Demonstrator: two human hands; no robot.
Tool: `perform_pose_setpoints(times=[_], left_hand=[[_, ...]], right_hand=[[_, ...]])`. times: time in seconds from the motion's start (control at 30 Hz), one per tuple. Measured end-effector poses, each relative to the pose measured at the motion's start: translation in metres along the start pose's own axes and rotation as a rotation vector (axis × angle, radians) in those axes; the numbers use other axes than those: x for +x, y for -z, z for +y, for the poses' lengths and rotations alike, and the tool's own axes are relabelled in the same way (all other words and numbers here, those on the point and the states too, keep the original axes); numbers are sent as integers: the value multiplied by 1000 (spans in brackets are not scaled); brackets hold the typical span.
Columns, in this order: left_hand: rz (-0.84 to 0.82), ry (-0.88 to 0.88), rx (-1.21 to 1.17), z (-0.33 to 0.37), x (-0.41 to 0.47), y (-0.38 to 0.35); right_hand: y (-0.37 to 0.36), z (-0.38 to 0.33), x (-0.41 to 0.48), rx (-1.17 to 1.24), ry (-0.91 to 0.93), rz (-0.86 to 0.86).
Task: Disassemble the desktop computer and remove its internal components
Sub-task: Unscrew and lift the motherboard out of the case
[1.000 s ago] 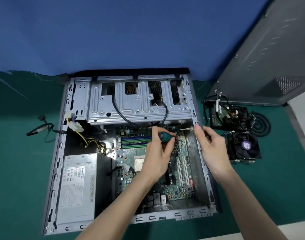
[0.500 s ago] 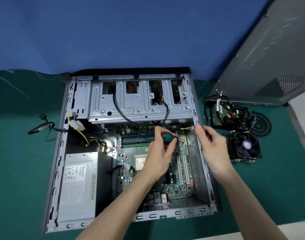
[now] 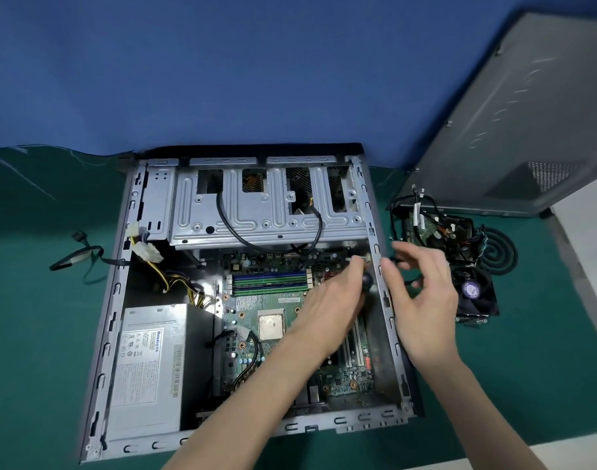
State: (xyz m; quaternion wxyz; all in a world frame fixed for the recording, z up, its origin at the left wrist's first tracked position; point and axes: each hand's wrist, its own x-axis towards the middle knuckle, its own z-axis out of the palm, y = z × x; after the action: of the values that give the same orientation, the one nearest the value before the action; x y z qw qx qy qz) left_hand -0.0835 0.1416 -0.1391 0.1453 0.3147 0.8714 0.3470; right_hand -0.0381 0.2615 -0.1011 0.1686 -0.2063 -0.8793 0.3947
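- Head view: left hand (image 3: 327, 300) wrapped round screwdriver (image 3: 367, 282), inside computer case (image 3: 375, 228), over motherboard (image 3: 273, 301).
- Right hand (image 3: 422, 293) just outside the case rail, fingers loosely spread, apparently holding nothing; blurred.
- Already out, beyond right fingers: cooler fan (image 3: 473, 293), side panel (image 3: 527, 113).
- Yet to remove: motherboard, memory sticks (image 3: 270, 281), and power supply (image 3: 148, 368), well left of left fingers.

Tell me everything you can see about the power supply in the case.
The power supply is a grey metal box with a white printed label and barcode on top. It lies flat in the near-left corner of the open case, beside the left wall. Yellow and black wires bunch at its far end.
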Motion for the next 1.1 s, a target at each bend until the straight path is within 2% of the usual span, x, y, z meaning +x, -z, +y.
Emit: perform_pose_setpoints(times=[0.1, 0.3, 0.37, 0.5, 0.7, 0.77, 0.83, 1.03, 1.1], left_hand=[[-41, -37, 69, 2, 12, 8], [-157, -98, 61, -10, 25, 20], [-212, -92, -14, -14, 30, 22], [-255, -4, -359, -21, 41, 26], [-265, 55, -412, -25, 50, 30], [-258, 20, -322, -26, 52, 30], [-253, -33, -260, -30, 54, 28], [-360, -27, -413, -34, 53, 29], [-336, -6, -399, -33, 50, 23]], right_hand=[[5, -7, -5, -153, 188, -81], [4, -16, 12, -256, 256, -172], [4, -18, 17, -278, 260, -206], [3, -22, 24, -295, 248, -266], [-2, -31, 35, -330, 157, -281], [-2, -33, 37, -348, 131, -302], [-3, -33, 37, -333, 149, -292], [-3, -32, 27, -268, 193, -276], [-2, -32, 26, -301, 232, -293]])
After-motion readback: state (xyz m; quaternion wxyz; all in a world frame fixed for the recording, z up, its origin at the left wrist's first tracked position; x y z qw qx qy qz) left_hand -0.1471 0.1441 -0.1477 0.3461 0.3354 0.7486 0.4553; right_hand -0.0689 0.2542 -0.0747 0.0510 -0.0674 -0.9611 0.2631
